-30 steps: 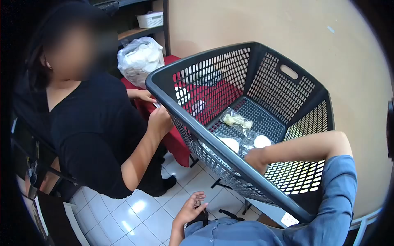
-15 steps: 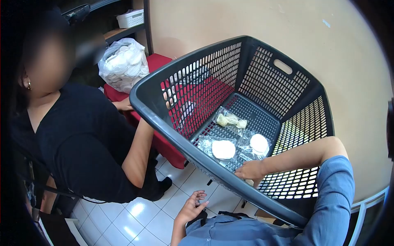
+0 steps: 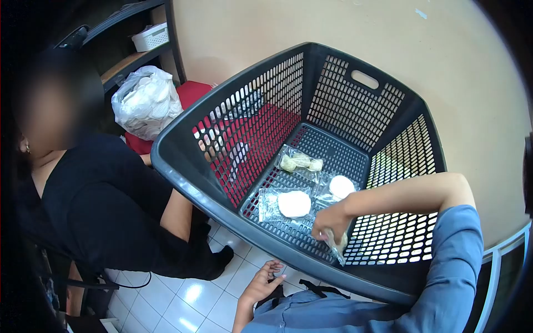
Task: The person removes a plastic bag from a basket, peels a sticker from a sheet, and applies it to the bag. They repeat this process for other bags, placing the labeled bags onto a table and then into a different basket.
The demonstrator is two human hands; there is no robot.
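Note:
My right hand (image 3: 334, 217) reaches down inside a large dark plastic basket (image 3: 180, 147). Its fingers are closed on a clear plastic packet (image 3: 336, 248) with something yellowish in it, partly hidden by the hand. On the basket floor lie a packet with a white round item (image 3: 294, 204), a second packet with a white round item (image 3: 341, 187) partly behind my right wrist, and a packet of pale yellowish lumps (image 3: 301, 162). My left hand (image 3: 262, 283) hangs outside, near the basket's front rim, fingers loosely curled apart and holding nothing.
Left of the basket stands a person in black (image 3: 111, 205), forearm close to its side. Behind is a red-covered table (image 3: 194, 93) with a plastic bag of white items (image 3: 147, 102). A shelf holds a white bin (image 3: 151, 38). A beige wall (image 3: 239, 28) runs behind the basket.
My right hand has lifted from the basket floor and now shows a packet in its grip. The view has shifted slightly. My left hand stays about where it was.

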